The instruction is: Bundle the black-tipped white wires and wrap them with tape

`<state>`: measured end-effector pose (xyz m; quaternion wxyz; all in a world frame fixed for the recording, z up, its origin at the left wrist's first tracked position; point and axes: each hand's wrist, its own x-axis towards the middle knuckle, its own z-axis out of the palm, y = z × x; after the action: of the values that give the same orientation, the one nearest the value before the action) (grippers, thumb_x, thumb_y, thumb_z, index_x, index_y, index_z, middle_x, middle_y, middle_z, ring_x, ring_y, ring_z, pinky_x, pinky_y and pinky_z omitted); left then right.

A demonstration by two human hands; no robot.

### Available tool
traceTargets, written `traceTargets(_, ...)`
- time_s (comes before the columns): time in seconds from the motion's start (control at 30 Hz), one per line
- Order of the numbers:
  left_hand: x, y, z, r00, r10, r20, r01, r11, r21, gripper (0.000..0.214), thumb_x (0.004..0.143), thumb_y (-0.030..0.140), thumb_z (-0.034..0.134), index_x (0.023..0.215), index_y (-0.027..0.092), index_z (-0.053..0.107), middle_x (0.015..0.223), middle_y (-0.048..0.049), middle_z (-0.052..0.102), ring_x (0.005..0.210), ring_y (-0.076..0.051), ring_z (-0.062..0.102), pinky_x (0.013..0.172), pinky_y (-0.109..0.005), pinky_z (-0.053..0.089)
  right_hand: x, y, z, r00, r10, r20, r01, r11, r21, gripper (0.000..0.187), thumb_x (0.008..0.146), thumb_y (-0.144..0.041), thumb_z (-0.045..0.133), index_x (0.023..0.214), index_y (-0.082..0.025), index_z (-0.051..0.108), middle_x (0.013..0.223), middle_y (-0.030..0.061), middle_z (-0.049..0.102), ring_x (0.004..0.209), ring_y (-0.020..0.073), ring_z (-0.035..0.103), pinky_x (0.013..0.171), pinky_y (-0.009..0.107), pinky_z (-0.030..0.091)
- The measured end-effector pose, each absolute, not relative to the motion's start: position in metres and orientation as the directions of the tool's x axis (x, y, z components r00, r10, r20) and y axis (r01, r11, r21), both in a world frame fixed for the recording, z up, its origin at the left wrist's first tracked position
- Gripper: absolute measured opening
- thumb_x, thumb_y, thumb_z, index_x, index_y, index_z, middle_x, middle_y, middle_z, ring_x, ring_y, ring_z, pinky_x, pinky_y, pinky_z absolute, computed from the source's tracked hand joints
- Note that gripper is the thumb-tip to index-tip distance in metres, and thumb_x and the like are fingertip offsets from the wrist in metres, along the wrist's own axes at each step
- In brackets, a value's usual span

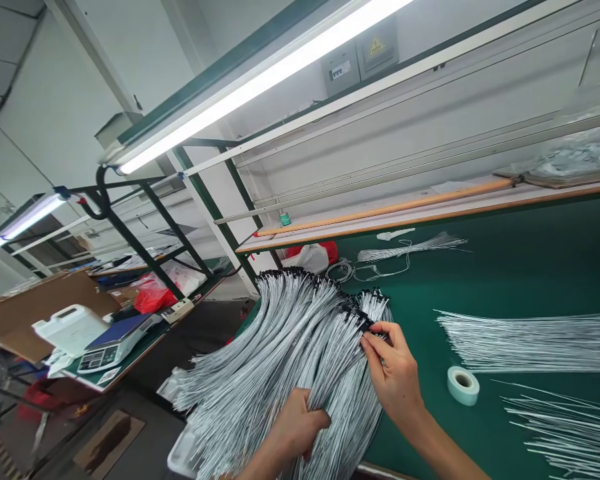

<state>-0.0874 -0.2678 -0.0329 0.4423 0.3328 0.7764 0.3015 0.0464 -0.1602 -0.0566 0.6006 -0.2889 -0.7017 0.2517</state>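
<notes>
**Wire bundle [280, 353] gripped in both hands, at the edge of the green mat [510, 267].**
Left hand [300, 427] closed around strands; right hand [393, 373] pinching black-tipped ends [365, 323]. Risk: slack grip lets strands slip and tangle; overhanging weight could drag them down. Tape roll [463, 385], loose wires [530, 343] beyond.

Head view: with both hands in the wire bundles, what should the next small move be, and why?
Probably ease the black-tipped bunch in the right hand away from the rest, since the left hand steadies the wires below and the tips crowd together.
</notes>
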Motion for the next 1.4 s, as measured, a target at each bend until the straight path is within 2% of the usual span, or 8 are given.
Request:
traceTargets(0.3,-0.088,-0.269,-0.038,-0.455,0.786,-0.419,0.295,0.577,0.762,0.024,0.057,0.008,0.046,0.047,0.023,0.031,0.029,0.0119,0.025,0.021,-0.006,0.027,0.027,-0.02,0.018,0.049,-0.16,-0.057,-0.051,0.657,0.752,0.072,0.754,-0.653,0.02,0.087,-0.015,0.043,0.081,-0.015,0.063,0.089,0.0085,0.053,0.068,0.0136,0.057,0.05,0.024,0.046)
traceTargets(0.5,-0.086,-0.274,-0.034,-0.481,0.74,-0.469,0.239,0.626,0.742,0.024,0.06,0.01,0.054,0.056,0.023,0.034,0.033,0.0129,0.03,0.024,-0.006,0.029,0.031,-0.02,0.023,0.052,-0.155,-0.056,-0.022,0.633,0.774,0.091,0.772,-0.629,0.02,0.087,-0.015,0.044,0.083,-0.018,0.063,0.086,0.0069,0.054,0.056,0.0105,0.052,0.041,0.023,0.041)
traceTargets(0.7,-0.091,-0.278,-0.038,-0.418,0.781,-0.464,0.196,0.576,0.794,0.028,0.062,0.019,0.057,0.053,0.024,0.032,0.028,0.0123,0.029,0.022,-0.007,0.027,0.031,-0.022,0.016,0.06,-0.157,-0.056,0.05,0.69,0.722,0.065,0.719,-0.692,0.033,0.084,-0.019,0.05,0.117,-0.02,0.05,0.105,0.0114,0.051,0.062,0.0128,0.054,0.05,0.028,0.049)
traceTargets(0.8,-0.097,-0.28,-0.044,-0.376,0.772,-0.512,0.089,0.58,0.81,0.027,0.059,0.024,0.058,0.053,0.025,0.032,0.026,0.0117,0.031,0.022,-0.007,0.026,0.031,-0.022,0.018,0.062,-0.16,-0.057,0.021,0.738,0.675,0.04,0.674,-0.738,0.037,0.083,-0.022,0.052,0.119,-0.021,0.047,0.101,0.0094,0.051,0.056,0.0112,0.049,0.049,0.029,0.048)
traceTargets(0.93,-0.107,-0.281,-0.054,-0.274,0.783,-0.559,-0.026,0.575,0.818,0.023,0.052,0.026,0.056,0.045,0.024,0.034,0.022,0.0097,0.03,0.02,-0.008,0.025,0.028,-0.022,0.021,0.066,-0.163,-0.056,0.044,0.694,0.718,0.053,0.716,-0.696,0.038,0.08,-0.021,0.056,0.117,-0.023,0.048,0.102,0.009,0.05,0.058,0.0119,0.047,0.051,0.031,0.047)
traceTargets(1.03,-0.113,-0.281,-0.062,-0.14,0.785,-0.603,-0.114,0.593,0.797,0.023,0.051,0.031,0.058,0.042,0.022,0.039,0.023,0.0093,0.028,0.02,-0.007,0.025,0.027,-0.02,0.021,0.07,-0.163,-0.054,0.102,0.679,0.727,0.067,0.725,-0.686,0.043,0.08,-0.021,0.056,0.121,-0.024,0.046,0.109,0.0109,0.05,0.078,0.0189,0.054,0.061,0.035,0.049)
traceTargets(1.17,-0.119,-0.282,-0.07,0.108,0.801,-0.588,-0.176,0.598,0.782,0.027,0.052,0.037,0.062,0.044,0.02,0.041,0.026,0.0093,0.03,0.021,-0.006,0.026,0.027,-0.02,0.024,0.071,-0.162,-0.052,-0.065,0.624,0.779,0.029,0.781,-0.623,0.046,0.083,-0.018,0.051,0.128,-0.025,0.042,0.117,0.0119,0.051,0.106,0.0264,0.051,0.079,0.042,0.049)
traceTargets(1.4,-0.127,-0.282,-0.081,0.364,0.774,-0.518,-0.238,0.615,0.752,0.03,0.06,0.043,0.062,0.052,0.018,0.046,0.03,0.0078,0.035,0.023,-0.007,0.031,0.029,-0.021,0.027,0.071,-0.161,-0.048,-0.187,0.55,0.814,-0.065,0.82,-0.569,0.047,0.084,-0.012,0.048,0.129,-0.023,0.042,0.112,0.0115,0.056,0.106,0.0252,0.051,0.083,0.042,0.048)
